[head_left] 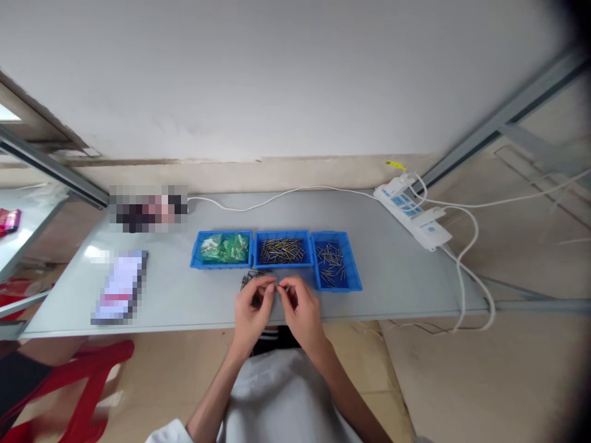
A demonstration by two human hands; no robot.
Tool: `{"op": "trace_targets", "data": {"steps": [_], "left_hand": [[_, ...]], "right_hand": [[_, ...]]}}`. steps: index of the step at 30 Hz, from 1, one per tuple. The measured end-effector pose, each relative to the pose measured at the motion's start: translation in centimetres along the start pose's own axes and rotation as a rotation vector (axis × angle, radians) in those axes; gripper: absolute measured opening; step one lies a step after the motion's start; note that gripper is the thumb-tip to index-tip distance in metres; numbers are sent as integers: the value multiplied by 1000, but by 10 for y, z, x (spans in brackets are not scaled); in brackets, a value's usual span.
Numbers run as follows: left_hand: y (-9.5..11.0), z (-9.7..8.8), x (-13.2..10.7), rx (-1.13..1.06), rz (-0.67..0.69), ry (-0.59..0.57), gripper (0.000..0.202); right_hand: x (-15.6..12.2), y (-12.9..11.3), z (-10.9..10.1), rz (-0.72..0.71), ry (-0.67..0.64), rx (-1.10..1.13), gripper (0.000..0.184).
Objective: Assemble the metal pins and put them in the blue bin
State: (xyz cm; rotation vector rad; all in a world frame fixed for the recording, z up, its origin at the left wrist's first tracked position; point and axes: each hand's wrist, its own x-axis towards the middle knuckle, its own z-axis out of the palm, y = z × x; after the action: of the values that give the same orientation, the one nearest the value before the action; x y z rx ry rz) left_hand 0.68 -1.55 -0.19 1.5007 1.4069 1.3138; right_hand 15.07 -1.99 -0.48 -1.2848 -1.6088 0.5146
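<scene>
My left hand (pixel 253 309) and my right hand (pixel 299 307) meet fingertip to fingertip above the front part of the table. Both are closed in a pinch, and whatever small piece sits between the fingertips is too small to make out. Just behind my left hand lies a small heap of metal screw-like pieces (pixel 249 275), partly hidden by it. Beyond the hands stand three blue bins. The left bin (pixel 221 266) has white and green plastic pieces, the middle bin (pixel 282 266) thin screws (pixel 281 250), the right bin (pixel 353 271) fewer screws (pixel 331 261).
A white power strip (pixel 410 212) with cables lies at the right, one cable running along the back wall. A blurred phone-like object (pixel 120 286) is at the left, with another blurred item (pixel 150 209) behind it. A red stool (pixel 87 381) stands lower left.
</scene>
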Motion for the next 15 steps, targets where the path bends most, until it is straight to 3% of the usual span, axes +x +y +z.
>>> {"op": "trace_targets", "data": {"steps": [4,15], "left_hand": [[1,-1,5,34,108,-64,19],[-4,0,3,69,131,-29,13]], "right_hand": [[-3,-3,1,18,67,92,11],[-1,8,-10,26,21,77,12]]}}
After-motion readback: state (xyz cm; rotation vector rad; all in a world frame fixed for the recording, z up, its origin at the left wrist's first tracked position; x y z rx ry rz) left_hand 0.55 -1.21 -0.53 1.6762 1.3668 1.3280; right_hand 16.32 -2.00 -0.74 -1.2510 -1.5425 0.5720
